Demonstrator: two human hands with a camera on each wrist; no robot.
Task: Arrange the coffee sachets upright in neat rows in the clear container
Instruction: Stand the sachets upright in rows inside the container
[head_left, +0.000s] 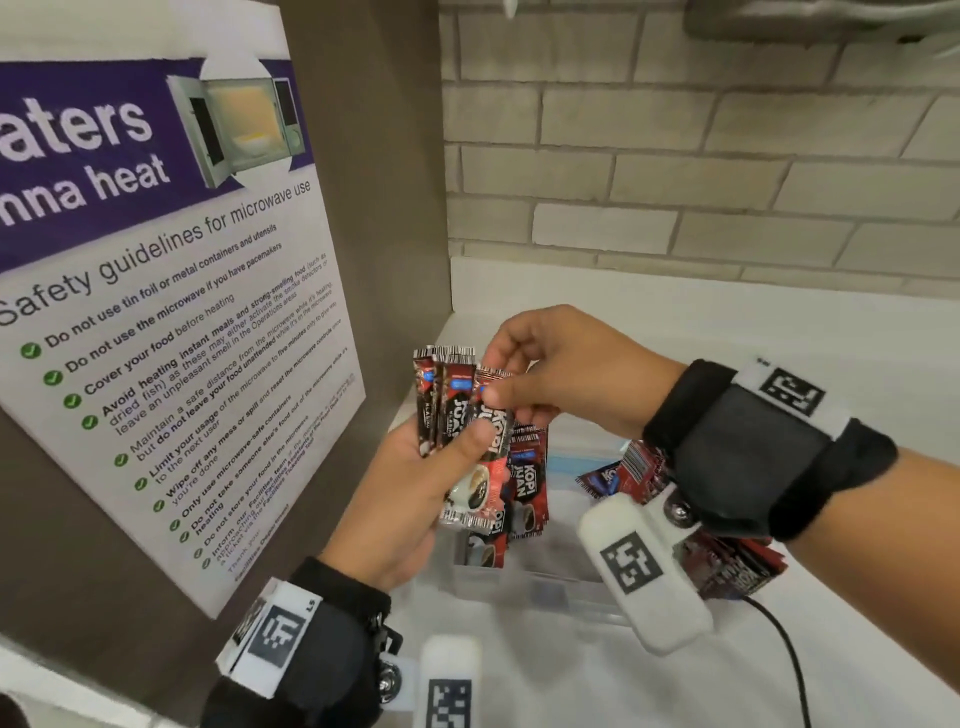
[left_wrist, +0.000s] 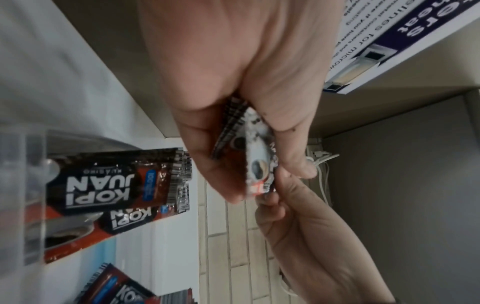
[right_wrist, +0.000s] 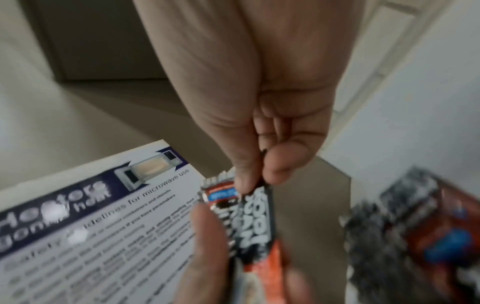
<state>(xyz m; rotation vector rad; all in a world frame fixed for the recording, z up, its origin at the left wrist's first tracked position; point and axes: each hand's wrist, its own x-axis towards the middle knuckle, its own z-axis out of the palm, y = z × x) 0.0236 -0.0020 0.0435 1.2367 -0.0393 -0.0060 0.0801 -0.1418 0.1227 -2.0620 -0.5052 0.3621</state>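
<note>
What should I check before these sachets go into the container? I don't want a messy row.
1. Left hand grips the fanned sachets: ok.
2. Right hand pinches the front sachet near its top: ok.
3. Held sachets squared up: not ok, fanned.
4. Clear container below the hands: ok.
5. Sachets in container upright: cannot tell.
6. Loose sachets gathered: not ok.

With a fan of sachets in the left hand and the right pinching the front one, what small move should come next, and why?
Probably square the fan: the right hand should nudge the front sachet level with the others, since the bunch in the left hand sits splayed and uneven. Then it can go upright into the clear container.
</note>
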